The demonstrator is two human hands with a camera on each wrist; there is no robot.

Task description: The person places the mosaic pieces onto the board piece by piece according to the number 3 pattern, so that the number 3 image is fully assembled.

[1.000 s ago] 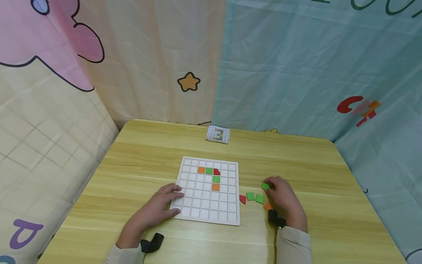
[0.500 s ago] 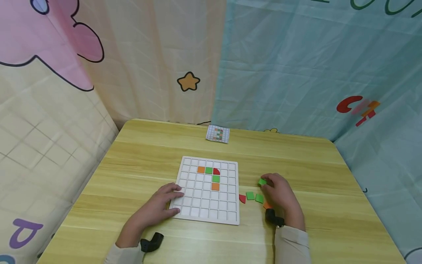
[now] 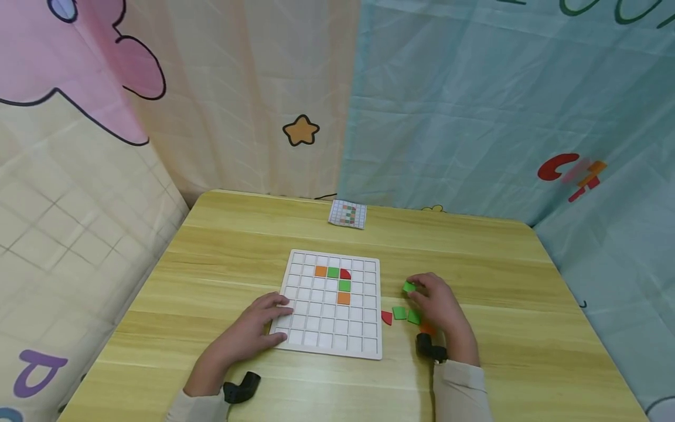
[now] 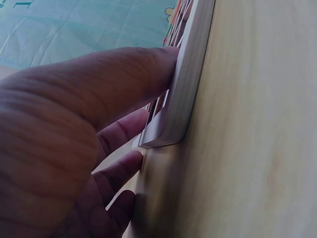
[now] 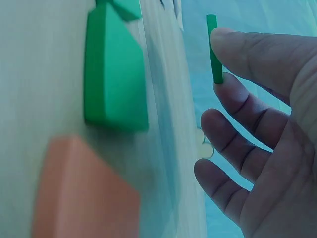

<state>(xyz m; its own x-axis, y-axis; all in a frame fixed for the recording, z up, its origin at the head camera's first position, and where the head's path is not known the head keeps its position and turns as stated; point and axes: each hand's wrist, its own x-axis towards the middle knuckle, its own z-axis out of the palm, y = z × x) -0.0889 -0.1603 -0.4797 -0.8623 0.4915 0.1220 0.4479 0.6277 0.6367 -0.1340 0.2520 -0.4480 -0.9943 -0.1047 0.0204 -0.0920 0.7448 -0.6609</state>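
Green tile [image 5: 216, 62], pinched, shows edge-on only in the right wrist view.

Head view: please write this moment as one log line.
right grip: pinches green tile; left grip: rests on grid board; pattern card: beyond grid board

In the head view we wear a pale beige fabric left sleeve [image 3: 197, 408] at seven o'clock and a matching, creased right sleeve [image 3: 461, 388] at five; from their cuffs, a black elbow-shaped left wrist mount [image 3: 241, 388] sits toward two o'clock, a similar right wrist mount [image 3: 429, 347] toward eleven.
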